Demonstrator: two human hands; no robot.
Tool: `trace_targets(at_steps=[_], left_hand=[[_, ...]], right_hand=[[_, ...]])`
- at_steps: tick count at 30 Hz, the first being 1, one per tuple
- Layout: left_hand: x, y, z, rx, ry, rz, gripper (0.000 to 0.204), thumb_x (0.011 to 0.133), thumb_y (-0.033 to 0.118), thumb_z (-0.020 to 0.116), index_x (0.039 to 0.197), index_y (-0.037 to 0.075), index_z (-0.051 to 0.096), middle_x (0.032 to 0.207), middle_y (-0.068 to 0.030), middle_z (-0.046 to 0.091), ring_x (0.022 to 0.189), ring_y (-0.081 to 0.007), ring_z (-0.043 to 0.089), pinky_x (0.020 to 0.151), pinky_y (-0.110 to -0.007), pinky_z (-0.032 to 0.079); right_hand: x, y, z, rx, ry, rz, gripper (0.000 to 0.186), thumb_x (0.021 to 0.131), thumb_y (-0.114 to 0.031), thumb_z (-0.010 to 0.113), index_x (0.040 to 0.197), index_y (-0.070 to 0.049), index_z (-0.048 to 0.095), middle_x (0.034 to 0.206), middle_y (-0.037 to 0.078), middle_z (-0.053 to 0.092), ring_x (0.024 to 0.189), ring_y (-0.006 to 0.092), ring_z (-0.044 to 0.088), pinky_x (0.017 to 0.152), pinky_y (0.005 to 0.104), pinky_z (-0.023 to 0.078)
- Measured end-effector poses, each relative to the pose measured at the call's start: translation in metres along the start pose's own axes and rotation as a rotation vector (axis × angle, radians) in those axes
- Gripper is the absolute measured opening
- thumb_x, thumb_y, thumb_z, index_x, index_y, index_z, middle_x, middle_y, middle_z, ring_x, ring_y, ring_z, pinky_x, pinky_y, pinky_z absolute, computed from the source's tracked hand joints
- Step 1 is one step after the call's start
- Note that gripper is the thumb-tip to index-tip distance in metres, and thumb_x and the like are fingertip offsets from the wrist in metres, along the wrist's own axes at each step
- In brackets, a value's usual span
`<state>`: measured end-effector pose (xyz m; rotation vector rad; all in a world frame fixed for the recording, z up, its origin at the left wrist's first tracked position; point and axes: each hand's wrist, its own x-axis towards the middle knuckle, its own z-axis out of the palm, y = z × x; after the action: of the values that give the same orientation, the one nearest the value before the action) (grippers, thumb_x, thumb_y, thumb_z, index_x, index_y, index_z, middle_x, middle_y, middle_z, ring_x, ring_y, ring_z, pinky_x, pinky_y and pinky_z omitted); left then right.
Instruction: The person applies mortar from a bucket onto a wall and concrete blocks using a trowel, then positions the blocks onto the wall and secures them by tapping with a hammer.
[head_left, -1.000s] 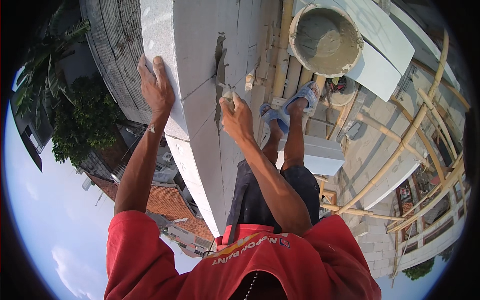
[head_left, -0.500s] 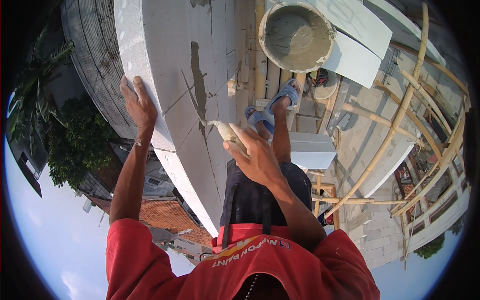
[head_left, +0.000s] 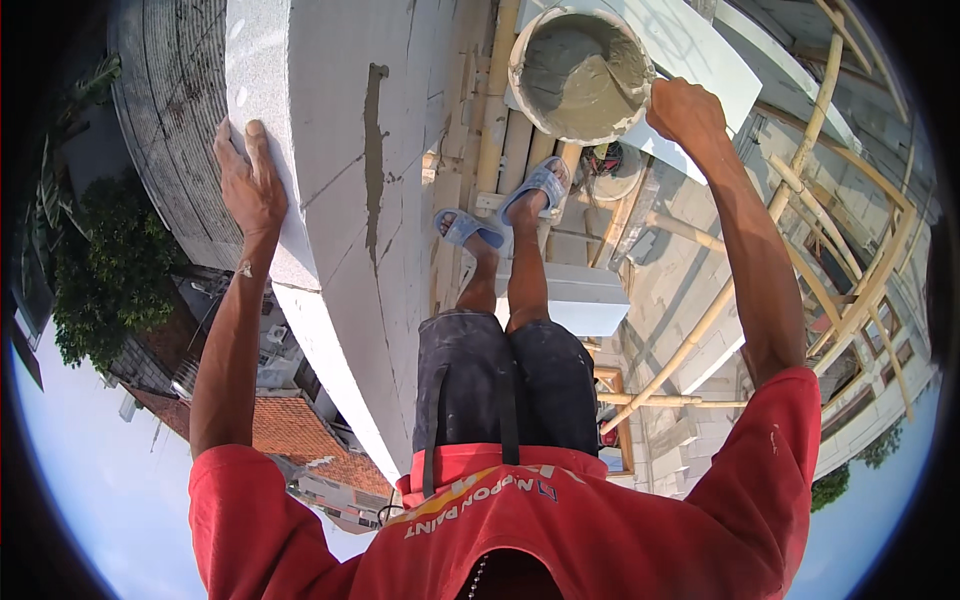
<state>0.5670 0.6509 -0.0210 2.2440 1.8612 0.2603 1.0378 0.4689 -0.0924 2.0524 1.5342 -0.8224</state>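
My left hand point(head_left: 250, 185) lies with fingers apart on the top edge of a pale block wall point(head_left: 325, 130). A streak of grey mortar point(head_left: 373, 160) runs along a joint on the wall's near face. At the far right of centre, my right hand point(head_left: 688, 112) is closed at the rim of a round bucket point(head_left: 518, 88). Wet grey mortar point(head_left: 590, 90) fills part of the bucket. The trowel in my right fist is mostly hidden by the fingers and the rim; its blade is hard to tell from the mortar.
My sandalled feet point(head_left: 540, 185) stand on bamboo and plank scaffolding point(head_left: 490, 165). White blocks point(head_left: 580, 290) lie right of my legs. A second, smaller bucket point(head_left: 612, 175) sits beside the mortar bucket. Bamboo poles point(head_left: 690, 345) cross on the right. Roofs point(head_left: 295, 425) lie below, beyond the wall.
My right hand has swung away from the wall with the trowel, out to the right and up to the bucket's rim. My left hand stays on the wall's edge.
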Motion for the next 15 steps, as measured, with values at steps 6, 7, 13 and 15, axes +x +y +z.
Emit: trace_targets(at_steps=[6,7,13,15], left_hand=[[-0.005,-0.006,-0.007,0.005,-0.03,-0.06,0.081,0.102,0.063,0.038,0.147,-0.004,0.042,0.139,-0.0283,0.054,0.125,-0.0438,0.057,0.106,-0.049,0.044],[-0.004,-0.001,-0.007,-0.014,-0.024,-0.047,0.078,0.103,0.061,0.039,0.147,-0.003,0.041,0.139,-0.0278,0.054,0.125,-0.043,0.057,0.107,-0.049,0.044],[0.001,-0.008,-0.004,-0.028,-0.023,0.034,0.076,0.104,0.059,0.038,0.153,0.001,0.036,0.148,-0.0272,0.047,0.137,-0.0432,0.047,0.115,-0.049,0.037],[0.001,-0.005,-0.011,-0.087,-0.097,-0.026,0.081,0.103,0.063,0.038,0.155,0.001,0.032,0.153,-0.0278,0.039,0.143,-0.0429,0.039,0.117,-0.053,0.032]], right_hand=[[0.009,-0.009,0.02,0.367,-0.303,0.099,0.037,0.085,-0.026,0.059,0.091,0.009,0.07,0.082,0.03,0.07,0.08,0.041,0.073,0.073,0.0482,0.056],[0.001,-0.002,0.029,0.425,-0.32,0.121,0.043,0.086,-0.032,0.062,0.09,0.011,0.069,0.079,0.029,0.07,0.075,0.0402,0.072,0.071,0.048,0.055],[-0.005,0.02,0.088,0.77,-0.328,0.173,0.063,0.091,-0.053,0.064,0.101,0.009,0.068,0.068,0.018,0.067,0.061,0.0301,0.067,0.065,0.0433,0.052],[-0.013,0.017,0.092,0.853,-0.272,0.147,0.059,0.092,-0.052,0.063,0.111,0.003,0.068,0.075,0.019,0.069,0.067,0.0307,0.068,0.07,0.0443,0.053]])
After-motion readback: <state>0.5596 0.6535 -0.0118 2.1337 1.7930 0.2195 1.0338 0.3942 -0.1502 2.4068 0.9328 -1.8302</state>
